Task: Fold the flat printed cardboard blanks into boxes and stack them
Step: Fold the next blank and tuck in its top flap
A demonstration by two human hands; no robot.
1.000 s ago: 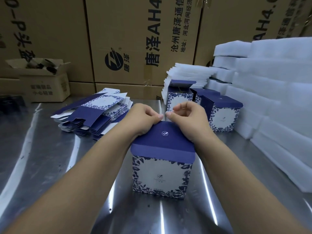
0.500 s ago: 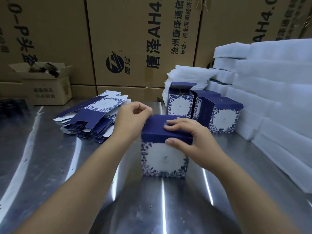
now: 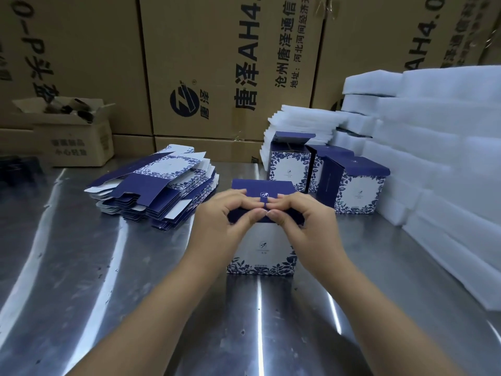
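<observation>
Forearms, two in number, enter from the near edge of the steel table (image 3: 81,267) and meet near its centre. One box (image 3: 261,251) stands upright there on the table surface, white front panel with blue leaf border facing the near edge.

The left hand (image 3: 222,223) and right hand (image 3: 309,229) both hold the dark blue lid (image 3: 271,187) of this box at its front edge. On each hand the fingers are curled: fingertips lie on top of the lid, and the thumbs press against the blue flap that hangs over the front panel. The two thumbs almost touch at the middle of the flap. Neither hand holds anything else.

Toward the far left of the table lies one pile of flat blanks (image 3: 157,185), fanned and uneven. The number of blanks in it cannot be told.

Toward the far right stand three folded boxes (image 3: 357,188), close together in a group, each with its lid flap raised or partly open.

Along the right edge, foam sheets (image 3: 433,158), white, are stacked in several piles. One further fanned pile sits behind the three boxes. The sheet count cannot be told.

At the far left corner stands one small open carton (image 3: 73,142). Behind the far edge, three large cartons (image 3: 217,63) with printed faces form the upper row.
</observation>
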